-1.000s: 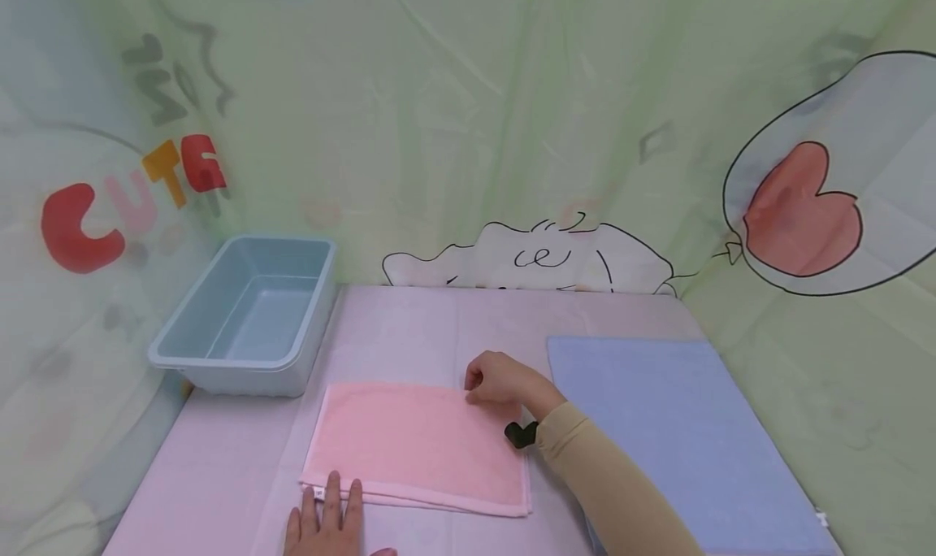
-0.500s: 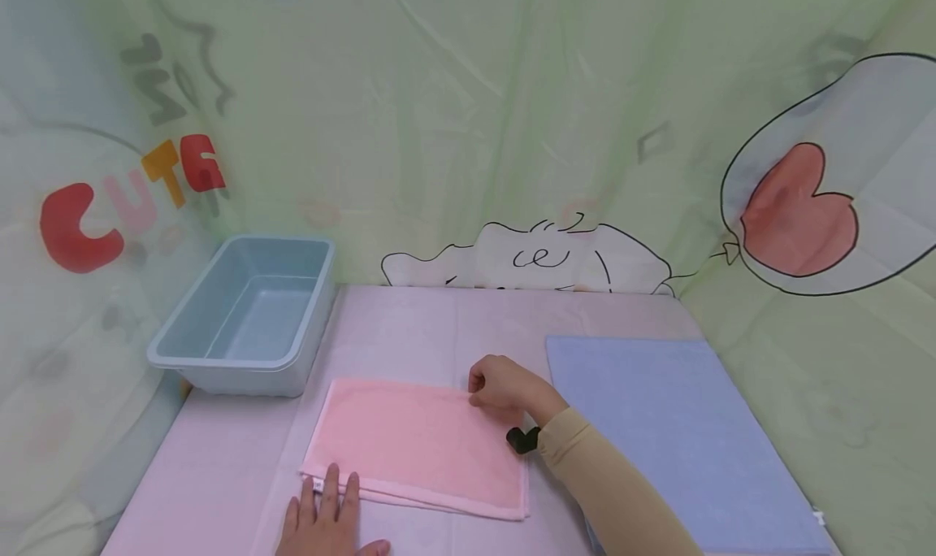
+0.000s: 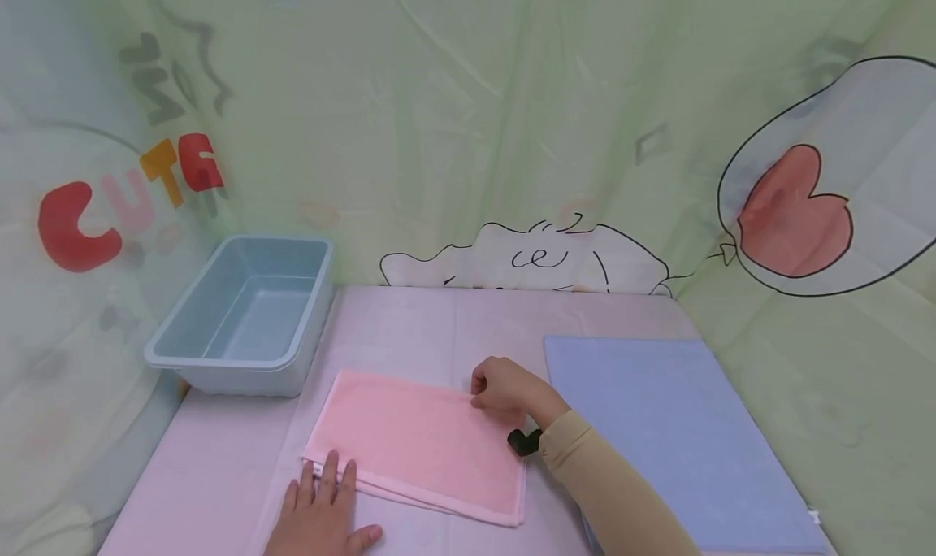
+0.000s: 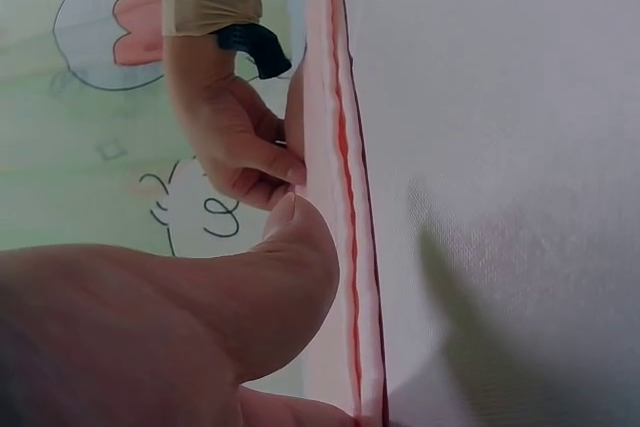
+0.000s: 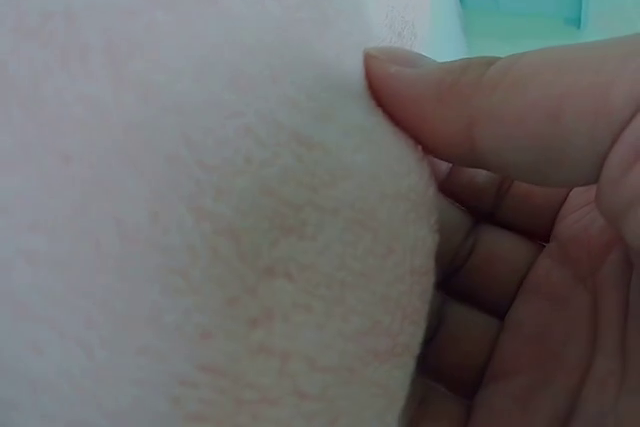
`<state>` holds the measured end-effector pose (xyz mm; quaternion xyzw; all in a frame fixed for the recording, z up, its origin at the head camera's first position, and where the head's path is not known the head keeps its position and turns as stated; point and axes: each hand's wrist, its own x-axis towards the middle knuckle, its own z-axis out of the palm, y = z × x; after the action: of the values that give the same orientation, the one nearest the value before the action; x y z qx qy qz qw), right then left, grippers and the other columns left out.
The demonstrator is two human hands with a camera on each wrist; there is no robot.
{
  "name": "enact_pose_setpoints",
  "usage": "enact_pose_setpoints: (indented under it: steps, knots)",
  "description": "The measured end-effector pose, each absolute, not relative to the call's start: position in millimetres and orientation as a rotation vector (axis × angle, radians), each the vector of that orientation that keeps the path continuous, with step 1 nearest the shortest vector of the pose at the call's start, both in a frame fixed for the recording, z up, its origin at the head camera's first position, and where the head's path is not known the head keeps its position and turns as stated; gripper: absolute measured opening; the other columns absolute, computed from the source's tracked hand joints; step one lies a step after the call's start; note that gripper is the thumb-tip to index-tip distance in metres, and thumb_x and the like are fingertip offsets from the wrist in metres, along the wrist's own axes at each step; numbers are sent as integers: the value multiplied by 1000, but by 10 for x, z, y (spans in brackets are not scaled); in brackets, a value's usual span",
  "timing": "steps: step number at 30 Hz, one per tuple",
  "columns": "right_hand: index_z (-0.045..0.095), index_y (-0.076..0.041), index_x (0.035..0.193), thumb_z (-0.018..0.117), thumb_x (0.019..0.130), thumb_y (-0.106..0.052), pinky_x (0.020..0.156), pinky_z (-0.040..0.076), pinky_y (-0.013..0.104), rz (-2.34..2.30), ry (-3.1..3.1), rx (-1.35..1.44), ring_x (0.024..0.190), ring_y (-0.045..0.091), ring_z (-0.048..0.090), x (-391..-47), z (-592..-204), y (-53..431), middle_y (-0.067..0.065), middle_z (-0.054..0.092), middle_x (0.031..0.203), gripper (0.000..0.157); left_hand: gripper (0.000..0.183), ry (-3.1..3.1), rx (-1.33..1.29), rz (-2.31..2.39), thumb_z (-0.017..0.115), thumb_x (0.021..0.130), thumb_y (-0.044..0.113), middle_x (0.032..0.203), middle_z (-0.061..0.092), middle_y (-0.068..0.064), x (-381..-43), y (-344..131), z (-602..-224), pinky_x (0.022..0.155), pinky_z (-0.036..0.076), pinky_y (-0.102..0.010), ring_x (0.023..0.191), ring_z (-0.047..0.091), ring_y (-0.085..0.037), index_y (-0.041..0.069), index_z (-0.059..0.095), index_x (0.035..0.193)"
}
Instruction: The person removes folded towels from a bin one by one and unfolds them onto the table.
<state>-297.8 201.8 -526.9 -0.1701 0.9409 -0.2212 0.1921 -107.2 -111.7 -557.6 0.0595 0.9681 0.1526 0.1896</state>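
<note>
A folded pink towel [image 3: 417,442] lies turned a little on the table, its layered near edge showing in the left wrist view. My right hand [image 3: 508,389] pinches its far edge between thumb and curled fingers. In the right wrist view the thumb [image 5: 480,107] lies on top of the fluffy cloth, the fingers behind and partly under it. My left hand [image 3: 319,503] has its fingers spread and straight, the tips resting on the towel's near left corner by a small white tag. Its thumb [image 4: 290,277] looms large in the left wrist view.
An unfolded blue towel [image 3: 665,442] lies flat on the right side of the table, partly under my right forearm. A light blue plastic basin [image 3: 307,336] stands at the back left. A printed curtain [image 3: 439,133] closes off the back and sides.
The pink towel has turned clockwise, its left side shifting away from me and its near right corner toward me. My left hand has moved forward with it; the right hand has shifted slightly right.
</note>
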Motion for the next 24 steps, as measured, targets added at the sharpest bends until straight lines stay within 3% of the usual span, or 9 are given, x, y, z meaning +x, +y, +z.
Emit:
enact_pose_setpoints:
  steps: [10,24]
  knots:
    - [70,-19,79,88,89,-19,70,48,31,-589,2658,-463,78,16,58,-2936,-5276,2046,-3,64,82,21,105,2740,191,429,71,92,68,173,26,-34,-1220,-1118,-5483,123,15,-83,157,15,-68,-5,40,162]
    - [69,-19,80,86,91,-19,61,47,29,-576,2641,-418,68,14,57,-2797,-5221,2080,-3,64,79,21,99,2768,242,467,66,98,64,176,20,-31,-1379,-1193,-5420,124,14,-82,160,10,-65,-5,37,164]
